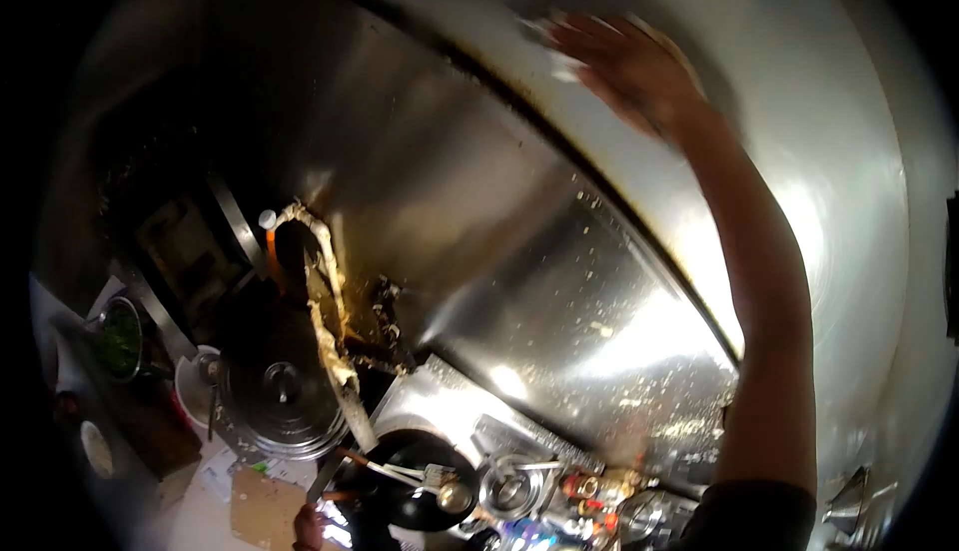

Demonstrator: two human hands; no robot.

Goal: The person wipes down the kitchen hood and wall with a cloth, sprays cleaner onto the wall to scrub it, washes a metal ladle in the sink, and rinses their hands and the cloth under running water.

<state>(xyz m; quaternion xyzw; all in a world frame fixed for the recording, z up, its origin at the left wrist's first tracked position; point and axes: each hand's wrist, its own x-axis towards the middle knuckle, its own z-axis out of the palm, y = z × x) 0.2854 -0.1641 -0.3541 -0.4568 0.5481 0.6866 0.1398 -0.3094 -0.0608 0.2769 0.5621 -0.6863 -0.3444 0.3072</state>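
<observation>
My right hand (634,71) is raised high against the smooth metal surface (829,121) at the upper right. It is blurred by motion. Beneath its palm and fingertips is a pale cloth (564,69), pressed to the metal and mostly covered by the hand. Low in the view, my left hand (309,528) shows only in small part, near the counter by a bright, shiny item (336,525). Its fingers are too small and dark to read. Just right of it sits a black wok (425,511) with utensils (400,471) lying across it.
A greasy dark seam (539,121) crosses the metal, with a spattered steel panel (559,291) below. A grimy pipe (325,251) rises by a lidded pot (280,401). Bottles (589,491), a metal bowl (509,489) and a pot of greens (120,341) stand lower down.
</observation>
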